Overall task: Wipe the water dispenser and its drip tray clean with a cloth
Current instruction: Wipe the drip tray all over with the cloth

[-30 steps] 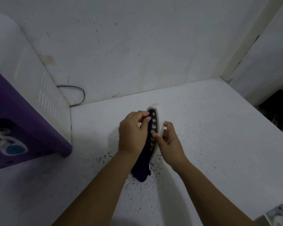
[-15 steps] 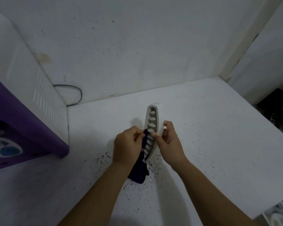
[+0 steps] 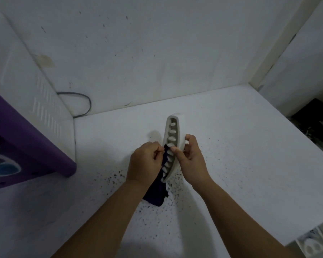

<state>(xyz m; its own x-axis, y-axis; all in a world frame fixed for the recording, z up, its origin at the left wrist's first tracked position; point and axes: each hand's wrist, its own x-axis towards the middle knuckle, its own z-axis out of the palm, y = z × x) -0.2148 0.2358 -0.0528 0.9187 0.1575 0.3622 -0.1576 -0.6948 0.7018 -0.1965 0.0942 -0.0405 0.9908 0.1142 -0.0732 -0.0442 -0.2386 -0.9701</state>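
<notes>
While both forearms reach forward over the white counter (image 3: 231, 146), the right hand (image 3: 191, 161) grips the drip tray (image 3: 173, 131), thumb on its slotted face and fingers curled behind, holding it on edge above the surface. Pressed to the tray's left side, the left hand (image 3: 145, 164) is clenched on a dark cloth (image 3: 156, 194) that hangs below it. At far left stands the purple-and-white dispenser (image 3: 26, 127).

left hand (image 3: 145, 163) pinching, right hand (image 3: 192, 161) gripping — forearms converging
</notes>
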